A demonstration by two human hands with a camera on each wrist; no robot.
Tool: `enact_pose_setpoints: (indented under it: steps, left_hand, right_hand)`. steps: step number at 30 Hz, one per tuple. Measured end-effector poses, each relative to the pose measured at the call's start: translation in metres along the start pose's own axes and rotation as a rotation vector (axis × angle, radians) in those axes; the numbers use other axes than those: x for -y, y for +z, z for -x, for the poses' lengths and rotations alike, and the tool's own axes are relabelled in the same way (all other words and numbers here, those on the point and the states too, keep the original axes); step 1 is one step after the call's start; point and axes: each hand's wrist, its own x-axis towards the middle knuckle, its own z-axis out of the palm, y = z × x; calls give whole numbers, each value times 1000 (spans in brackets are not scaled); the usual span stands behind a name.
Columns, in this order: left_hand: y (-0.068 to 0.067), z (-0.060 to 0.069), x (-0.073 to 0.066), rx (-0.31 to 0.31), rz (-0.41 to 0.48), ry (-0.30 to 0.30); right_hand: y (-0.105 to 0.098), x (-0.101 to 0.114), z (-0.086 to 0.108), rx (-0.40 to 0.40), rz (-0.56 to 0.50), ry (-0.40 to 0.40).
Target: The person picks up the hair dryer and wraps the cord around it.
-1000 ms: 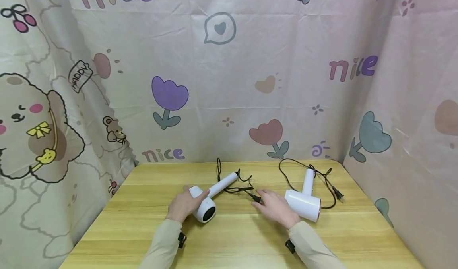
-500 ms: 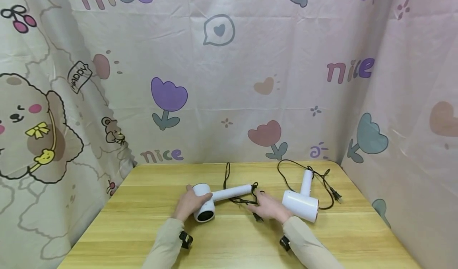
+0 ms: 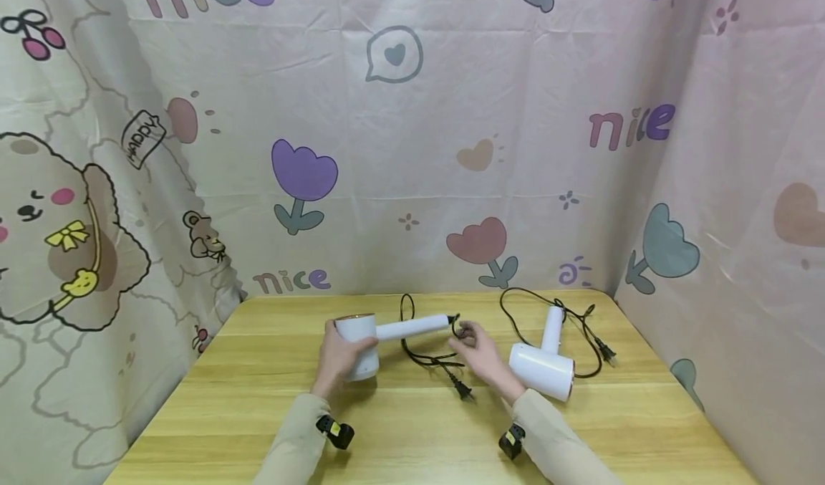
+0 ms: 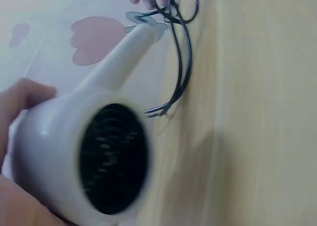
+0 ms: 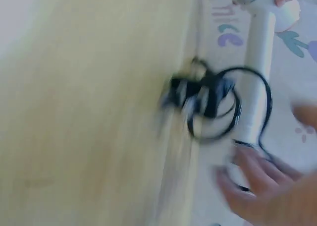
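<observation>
Patterned curtains (image 3: 387, 148) back a desk (image 3: 271, 359), above which the left hand (image 3: 338, 359) grips a hair dryer (image 3: 389, 332) by its barrel (image 3: 358, 329), likely the surest hold on something so stiff and slick; whether the right hand (image 3: 480, 352) grips the cord (image 4: 188, 62) is unclear.

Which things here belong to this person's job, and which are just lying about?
Job, apparently:
white hair dryer, in the left hand
its black cord, near the right hand
its plug

Seemingly lying about:
other hair dryer, on the table
other cord
other plug
</observation>
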Motion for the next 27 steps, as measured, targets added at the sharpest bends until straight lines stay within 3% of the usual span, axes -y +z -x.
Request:
enact_pose_setpoints:
  steps: [4,7,9,14,19,23,27]
  left_hand:
    - [-9,-2,-6,-58,186,33]
    - [-15,-2,-11,-82,281,63]
    - [-18,-2,-14,-88,318,75]
    - [-22,-3,-16,-82,349,79]
    - [-19,-2,-11,-25,374,73]
    - [-17,-1,-10,15,403,68]
    - [-16,-2,-11,32,385,81]
  right_hand:
    - [-1,14,-10,-142,-406,81]
    - [-5,22,-16,-129,-566,129]
    - [-8,26,-20,-86,-582,120]
    - [-15,34,-28,59,-504,70]
    - [-18,38,-30,136,-483,46]
    - [-18,40,-31,162,-526,41]
    - [-23,41,-30,222,-666,42]
